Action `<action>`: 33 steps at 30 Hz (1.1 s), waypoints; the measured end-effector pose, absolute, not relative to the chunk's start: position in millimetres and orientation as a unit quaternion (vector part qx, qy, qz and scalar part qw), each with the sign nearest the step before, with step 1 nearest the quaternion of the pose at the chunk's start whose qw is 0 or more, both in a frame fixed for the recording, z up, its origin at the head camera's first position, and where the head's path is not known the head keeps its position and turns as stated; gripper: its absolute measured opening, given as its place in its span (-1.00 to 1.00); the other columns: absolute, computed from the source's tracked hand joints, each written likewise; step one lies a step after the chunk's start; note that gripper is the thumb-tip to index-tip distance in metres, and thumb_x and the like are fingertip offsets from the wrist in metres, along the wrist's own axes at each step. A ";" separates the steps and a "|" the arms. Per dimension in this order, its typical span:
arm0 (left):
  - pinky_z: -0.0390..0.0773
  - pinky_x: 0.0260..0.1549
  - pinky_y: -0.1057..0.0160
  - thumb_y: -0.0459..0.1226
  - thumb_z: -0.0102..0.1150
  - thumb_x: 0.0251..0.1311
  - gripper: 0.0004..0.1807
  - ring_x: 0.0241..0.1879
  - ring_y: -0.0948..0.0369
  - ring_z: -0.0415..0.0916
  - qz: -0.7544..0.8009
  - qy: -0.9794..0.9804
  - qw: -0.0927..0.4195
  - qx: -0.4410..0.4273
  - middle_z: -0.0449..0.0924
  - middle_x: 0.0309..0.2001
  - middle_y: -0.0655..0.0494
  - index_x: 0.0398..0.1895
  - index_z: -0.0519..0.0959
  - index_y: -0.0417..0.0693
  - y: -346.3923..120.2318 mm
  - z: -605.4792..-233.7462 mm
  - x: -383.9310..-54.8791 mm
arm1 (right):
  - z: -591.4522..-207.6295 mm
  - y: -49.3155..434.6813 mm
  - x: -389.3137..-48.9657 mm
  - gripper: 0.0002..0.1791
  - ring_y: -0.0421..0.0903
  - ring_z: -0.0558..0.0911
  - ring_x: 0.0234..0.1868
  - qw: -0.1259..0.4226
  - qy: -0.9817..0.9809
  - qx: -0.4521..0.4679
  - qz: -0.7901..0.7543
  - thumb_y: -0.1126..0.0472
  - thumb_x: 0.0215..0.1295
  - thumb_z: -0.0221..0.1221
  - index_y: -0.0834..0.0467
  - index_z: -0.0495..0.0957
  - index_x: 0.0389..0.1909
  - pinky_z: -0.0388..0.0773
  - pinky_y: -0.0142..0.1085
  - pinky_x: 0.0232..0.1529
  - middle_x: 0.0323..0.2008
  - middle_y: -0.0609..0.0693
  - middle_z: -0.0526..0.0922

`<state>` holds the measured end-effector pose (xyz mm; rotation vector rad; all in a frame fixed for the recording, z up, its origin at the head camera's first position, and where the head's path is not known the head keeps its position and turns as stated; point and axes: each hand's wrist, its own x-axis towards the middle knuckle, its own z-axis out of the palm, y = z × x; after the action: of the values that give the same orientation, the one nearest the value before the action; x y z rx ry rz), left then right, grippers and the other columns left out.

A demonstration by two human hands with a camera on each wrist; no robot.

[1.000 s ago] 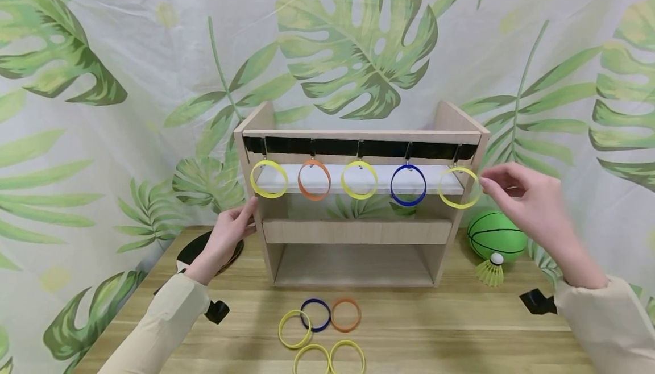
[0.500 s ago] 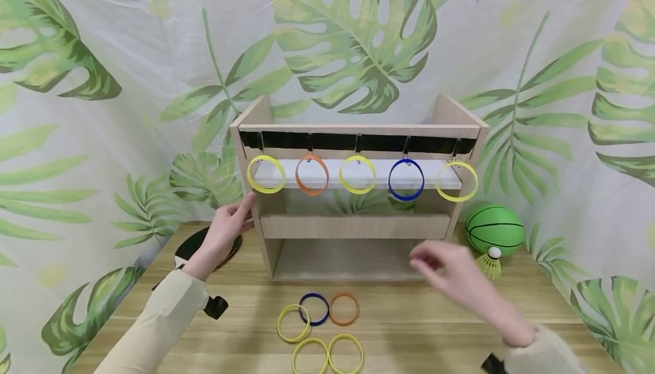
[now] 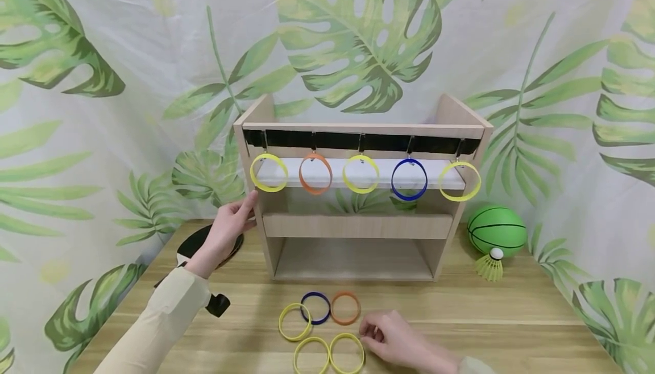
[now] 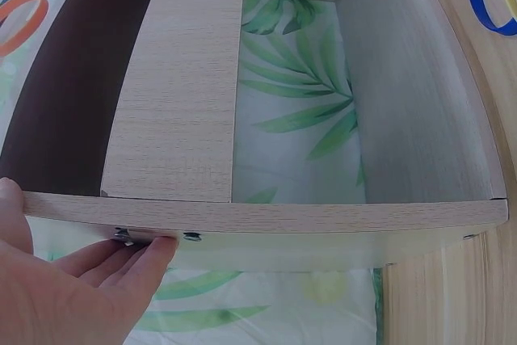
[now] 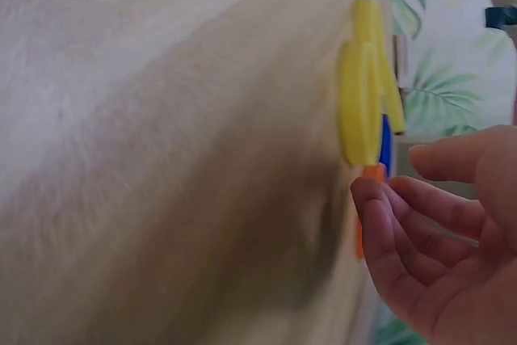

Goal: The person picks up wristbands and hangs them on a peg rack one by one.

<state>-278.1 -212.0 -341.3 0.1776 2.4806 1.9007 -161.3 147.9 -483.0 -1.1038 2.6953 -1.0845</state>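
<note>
My left hand (image 3: 226, 231) holds the left side panel of a pale wooden shelf (image 3: 358, 226); in the left wrist view its thumb lies at the front edge and its fingertips rest on the outer face. My right hand (image 3: 396, 340) is low over the table, fingers loosely bent and thumb apart, right beside a yellow ring (image 3: 348, 335). Another yellow ring (image 3: 312, 340) lies against that one. Behind them are a third yellow ring (image 3: 282, 328), overlapping a blue ring (image 3: 327, 317), and an orange ring (image 3: 345, 323).
Across the shelf's top front runs a black strip (image 3: 338, 140) with several hooks. From these hang yellow rings, an orange ring (image 3: 302, 178) and a blue ring (image 3: 409, 198). A green ball (image 3: 495, 229) and a shuttlecock (image 3: 491, 267) stand right; a black paddle (image 3: 197, 240) lies left.
My right hand has left the hanging yellow ring at the far right and come down and left to the rings on the table. My left hand has stayed on the shelf.
</note>
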 end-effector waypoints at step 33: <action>0.41 0.37 0.05 0.26 -0.16 0.40 -0.11 0.49 -0.07 0.19 0.609 0.791 0.005 0.049 0.12 0.52 -0.20 0.46 0.23 -0.31 -210.6 -341.7 -281.0 | -432.6 128.3 -173.9 -0.92 -0.44 0.62 -0.44 -0.014 0.847 -0.415 -0.331 0.41 0.21 0.29 0.18 0.64 -0.39 0.56 -0.72 -0.45 -0.43 -0.02 0.76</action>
<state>-281.0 -210.6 -341.7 0.1549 2.4783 1.9080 -173.9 128.3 -432.6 -1.3147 2.6865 -1.0499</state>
